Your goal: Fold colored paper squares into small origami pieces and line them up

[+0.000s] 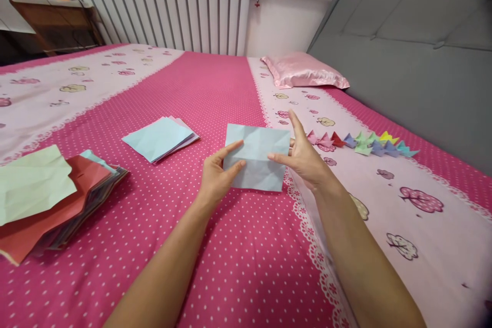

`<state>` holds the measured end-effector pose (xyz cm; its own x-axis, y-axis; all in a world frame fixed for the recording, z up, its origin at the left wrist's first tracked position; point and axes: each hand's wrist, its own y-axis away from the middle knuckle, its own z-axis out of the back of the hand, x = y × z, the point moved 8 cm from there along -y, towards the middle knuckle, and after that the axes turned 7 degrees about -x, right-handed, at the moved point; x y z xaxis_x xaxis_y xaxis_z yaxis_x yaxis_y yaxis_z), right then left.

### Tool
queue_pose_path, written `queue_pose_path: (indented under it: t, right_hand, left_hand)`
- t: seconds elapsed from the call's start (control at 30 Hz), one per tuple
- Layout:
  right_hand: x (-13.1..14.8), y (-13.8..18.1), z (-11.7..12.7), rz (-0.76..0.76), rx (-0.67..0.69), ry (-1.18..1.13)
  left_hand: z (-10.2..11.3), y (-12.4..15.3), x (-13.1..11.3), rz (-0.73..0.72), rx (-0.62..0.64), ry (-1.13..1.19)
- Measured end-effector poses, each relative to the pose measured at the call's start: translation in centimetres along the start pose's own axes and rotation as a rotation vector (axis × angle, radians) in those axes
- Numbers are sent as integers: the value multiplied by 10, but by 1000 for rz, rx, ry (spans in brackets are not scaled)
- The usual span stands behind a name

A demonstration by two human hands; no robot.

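A light blue sheet of paper [257, 156] with faint crease lines is held up above the pink dotted bedspread. On its left edge, my left hand [219, 170] grips it, with the thumb and a finger over the front. My right hand [305, 156] has the right edge between its thumb, which lies on the front, and fingers partly hidden behind; the index finger points up. Left of the hands lies a neat stack of blue and pink paper [159, 138]. Small folded paper pieces [361, 143] in several colours stand in rows to the right.
A larger pile of paper, with a red sheet [69, 200] and a pale green sheet [34, 182] on top, sits at the left. A pink pillow [307, 69] lies at the back by the grey headboard [415, 56]. A white radiator [165, 10] lines the wall.
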<state>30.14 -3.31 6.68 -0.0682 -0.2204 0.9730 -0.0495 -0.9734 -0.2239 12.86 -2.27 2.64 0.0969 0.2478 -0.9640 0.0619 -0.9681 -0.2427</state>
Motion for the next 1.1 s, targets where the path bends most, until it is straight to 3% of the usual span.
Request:
queue_pose_path:
  t: [0.17, 0.3, 0.43, 0.67, 1.0, 1.1]
  right_hand:
    - [0, 3, -8, 25, 179, 83]
    - [-7, 4, -10, -9, 199, 82]
    - [-14, 2, -6, -71, 127, 99]
    - [-16, 0, 3, -138, 11, 94]
    - [-7, -4, 8, 52, -100, 407]
    - [-4, -5, 8, 108, -113, 445]
  left_hand:
    - [0, 1, 2, 22, -34, -3]
    - [6, 0, 4, 42, -96, 34]
    - [10, -2, 5, 53, -136, 60]
    - [0, -1, 7, 71, -11, 18]
    - [12, -1, 6, 34, -147, -135]
    - [14, -1, 0, -43, -165, -200]
